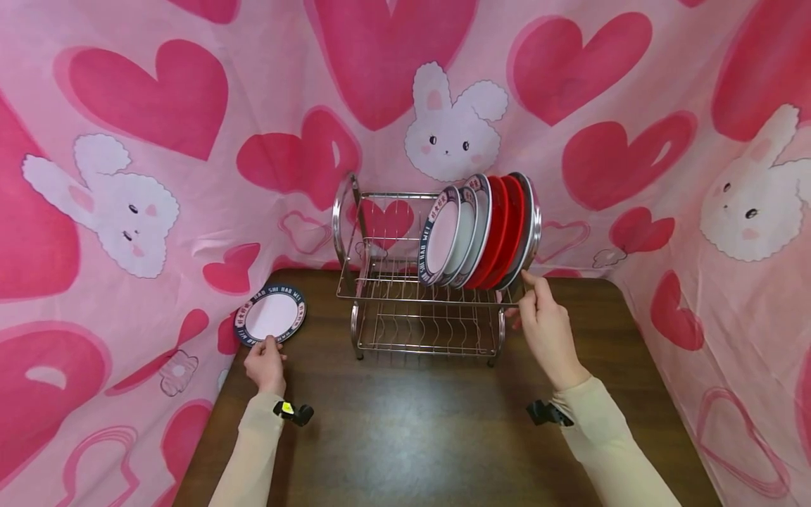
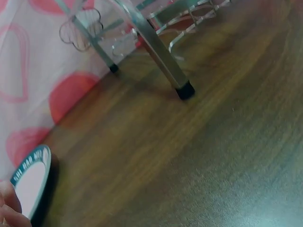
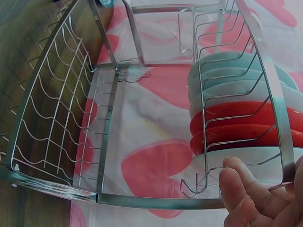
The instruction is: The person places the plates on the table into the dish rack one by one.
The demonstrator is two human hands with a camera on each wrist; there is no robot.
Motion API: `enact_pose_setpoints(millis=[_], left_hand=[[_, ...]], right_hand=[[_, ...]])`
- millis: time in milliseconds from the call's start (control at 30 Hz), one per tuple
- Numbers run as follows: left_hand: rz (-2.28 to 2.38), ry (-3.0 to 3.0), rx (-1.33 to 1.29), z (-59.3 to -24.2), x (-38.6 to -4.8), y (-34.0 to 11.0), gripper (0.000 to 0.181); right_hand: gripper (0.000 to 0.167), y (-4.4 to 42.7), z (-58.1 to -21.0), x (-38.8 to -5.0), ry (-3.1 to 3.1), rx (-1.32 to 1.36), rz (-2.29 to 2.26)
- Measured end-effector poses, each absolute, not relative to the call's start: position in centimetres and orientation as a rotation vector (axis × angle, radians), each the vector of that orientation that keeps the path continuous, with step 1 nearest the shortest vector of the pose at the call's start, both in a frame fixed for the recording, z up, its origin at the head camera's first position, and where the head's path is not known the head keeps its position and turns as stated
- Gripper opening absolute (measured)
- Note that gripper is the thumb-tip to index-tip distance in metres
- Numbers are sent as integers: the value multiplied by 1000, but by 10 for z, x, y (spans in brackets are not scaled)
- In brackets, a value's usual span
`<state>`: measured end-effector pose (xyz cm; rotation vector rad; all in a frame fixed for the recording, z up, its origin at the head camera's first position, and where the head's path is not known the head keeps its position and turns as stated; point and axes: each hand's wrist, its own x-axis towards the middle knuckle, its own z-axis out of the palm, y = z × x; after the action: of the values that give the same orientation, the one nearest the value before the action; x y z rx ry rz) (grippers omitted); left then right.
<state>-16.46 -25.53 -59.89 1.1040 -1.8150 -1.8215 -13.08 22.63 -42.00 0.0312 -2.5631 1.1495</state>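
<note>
My left hand pinches the near rim of a white plate with a dark blue lettered border, at the table's left side. Only fingertips and part of that plate show in the left wrist view. A two-tier metal dish rack stands mid-table. On its upper tier, toward the right, several plates stand on edge: blue-rimmed ones on the left, two red plates, then another light plate at the right end. My right hand grips the rack's right front corner, its fingers at the frame.
The rack's lower tier has wavy wire dividers. Pink cloth with hearts and rabbits hangs behind and on both sides of the brown wooden table. A rack foot stands on the table to the right of the held plate.
</note>
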Motion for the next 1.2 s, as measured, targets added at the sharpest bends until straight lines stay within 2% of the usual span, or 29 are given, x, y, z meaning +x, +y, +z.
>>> enact_pose_setpoints(millis=[267,500,900,1033,1200], left_hand=[[-1914,-1701,1223,-618,-166,-263,23],[-2020,-1595,1295,-632,-172,-271,23],[-2120,-1641,1326,-634,-186,-290,45],[-2150,-1592,1344,-634,-188,-296,40],[-2194,-1483,1351,-636,-191,-298,25]], right_hand=[[41,226,-421,-132,-2553,34,1137],[41,227,-421,-132,-2558,55,1127],[41,226,-419,-132,-2554,53,1142],[41,226,-420,-132,-2559,55,1145],[41,226,-420,-131,-2569,37,1145]])
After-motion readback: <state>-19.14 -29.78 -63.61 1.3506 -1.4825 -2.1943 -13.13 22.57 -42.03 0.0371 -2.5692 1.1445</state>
